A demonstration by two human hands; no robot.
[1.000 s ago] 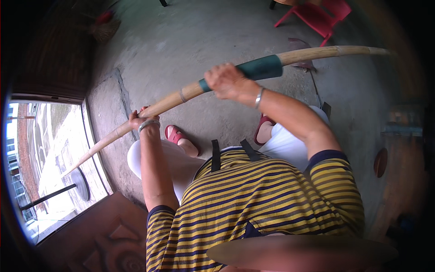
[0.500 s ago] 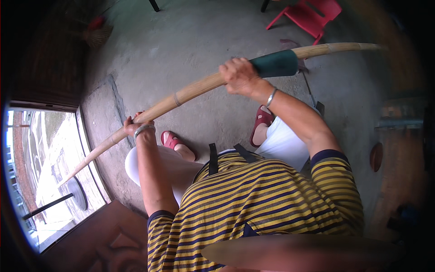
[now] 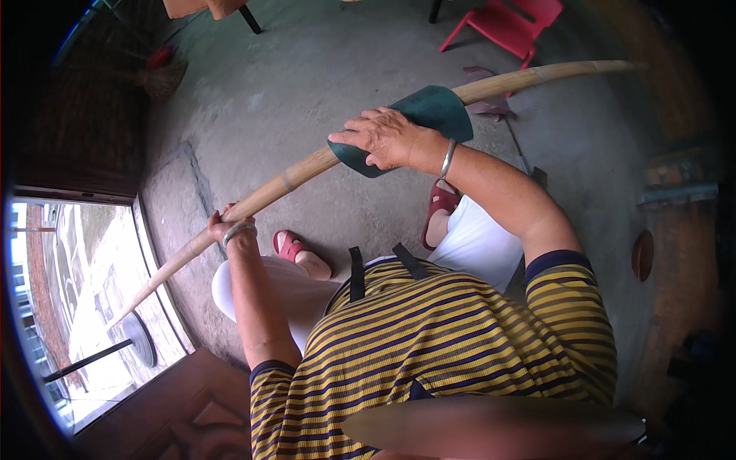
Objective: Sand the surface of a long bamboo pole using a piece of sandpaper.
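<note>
A long, pale, slightly curved bamboo pole (image 3: 291, 178) runs slantwise across the view, from a tapered tip low at the left, near the bright doorway, up to the far right above the person's lap. The right hand (image 3: 387, 138) lies over the pole with a dark green, stiff cloth pad (image 3: 433, 115) between palm and pole; the fingers are spread flat and only loosely curled, pressing rather than clenching. The left hand (image 3: 228, 228), wearing a metal bangle, is closed around the pole lower down, fingers wrapped fully about it. Below are white-trousered knees, red sandals (image 3: 290, 245) on the grey concrete floor (image 3: 291, 92), and a yellow striped shirt. A red plastic chair (image 3: 510, 27) stands well apart at the top. Judging from this, the loose right-hand hold is the weak point: the pad could slide along the smooth bamboo, the bare palm would then rub on it, and the long free end could swing toward the chair.
</note>
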